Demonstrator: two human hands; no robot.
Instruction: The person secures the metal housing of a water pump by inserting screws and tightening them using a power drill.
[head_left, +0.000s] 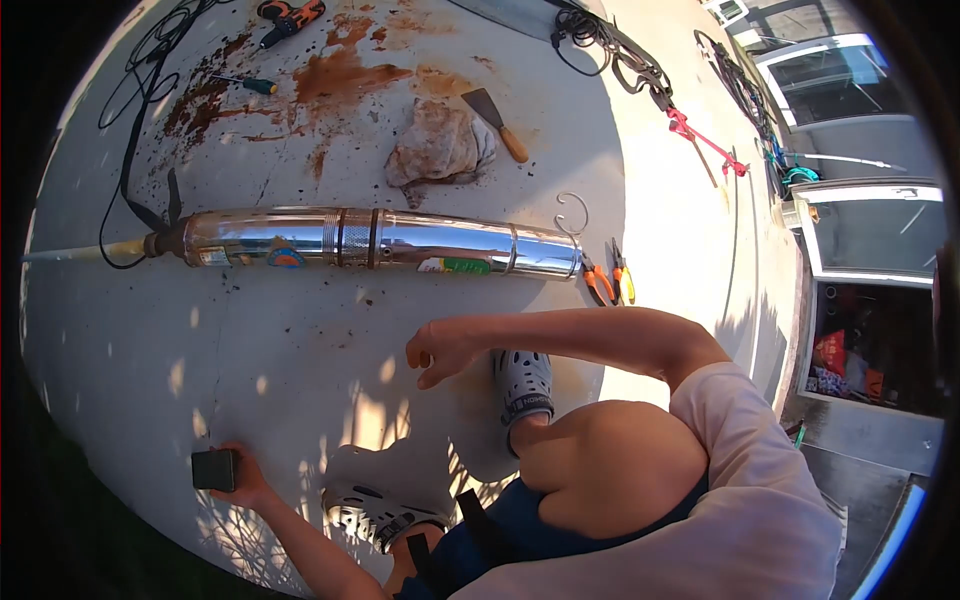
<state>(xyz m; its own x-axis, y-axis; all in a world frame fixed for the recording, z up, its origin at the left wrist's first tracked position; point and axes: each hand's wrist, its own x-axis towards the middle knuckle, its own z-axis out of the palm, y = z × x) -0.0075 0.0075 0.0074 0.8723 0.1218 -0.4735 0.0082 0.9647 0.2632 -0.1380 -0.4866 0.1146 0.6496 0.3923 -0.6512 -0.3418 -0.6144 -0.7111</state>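
Observation:
My left hand (243,474) is closed around a dark, flat, rectangular phone (214,470), held low at the left above the concrete. My right hand (447,350) hangs in front of my body with loosely bent fingers and a gap at the thumb; nothing shows in it. Beyond it lies a long, shiny steel submersible pump (440,239), the nearest thing to that hand but not touched. A pale pipe (85,252) and a black cable come off its left end. By its right end are pliers with orange handles (598,280) and pliers with yellow handles (624,276).
Behind the pump lie a stained rag (437,145), a scraper (497,125), a screwdriver (258,85) and a cordless drill (290,20), near rusty stains. A bent metal hook (572,213), a red wrench (705,142) and cables (610,45) are farther right. Windowed frames (870,235) stand at the right.

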